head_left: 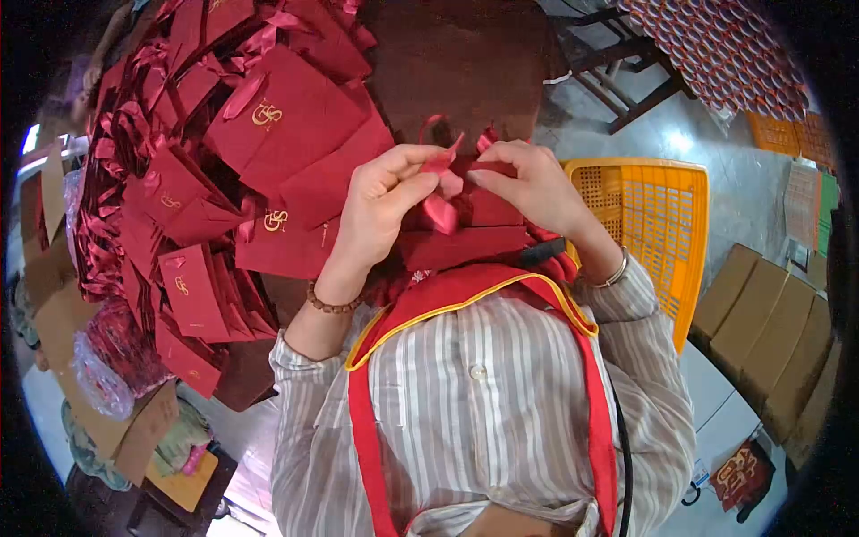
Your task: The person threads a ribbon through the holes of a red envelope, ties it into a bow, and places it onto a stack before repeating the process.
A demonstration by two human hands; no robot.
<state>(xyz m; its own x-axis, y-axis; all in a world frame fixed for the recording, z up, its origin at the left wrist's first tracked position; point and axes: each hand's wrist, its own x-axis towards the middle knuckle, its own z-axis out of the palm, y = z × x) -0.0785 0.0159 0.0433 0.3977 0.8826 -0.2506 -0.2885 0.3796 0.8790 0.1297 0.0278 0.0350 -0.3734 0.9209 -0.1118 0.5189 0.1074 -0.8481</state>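
My left hand (380,201), with a beaded bracelet on its wrist, is closed in a pinch on a shiny red ribbon (440,213) that hangs in a loop below the fingertips. Just right of it, my right hand (532,183) has thumb and forefinger drawn together. What sits between those fingertips is too small to make out. A red paper gift bag (490,210) lies under both hands, close against my red apron (447,285). Another bit of red ribbon (487,139) shows beside the right fingers.
Many red gift bags (291,121) with gold lettering and ribbons are heaped on the brown table (447,67) at left. A yellow plastic crate (689,242) stands at right. Cardboard boxes (761,304) are on the floor beyond it. Another person's hand (89,80) shows at upper left.
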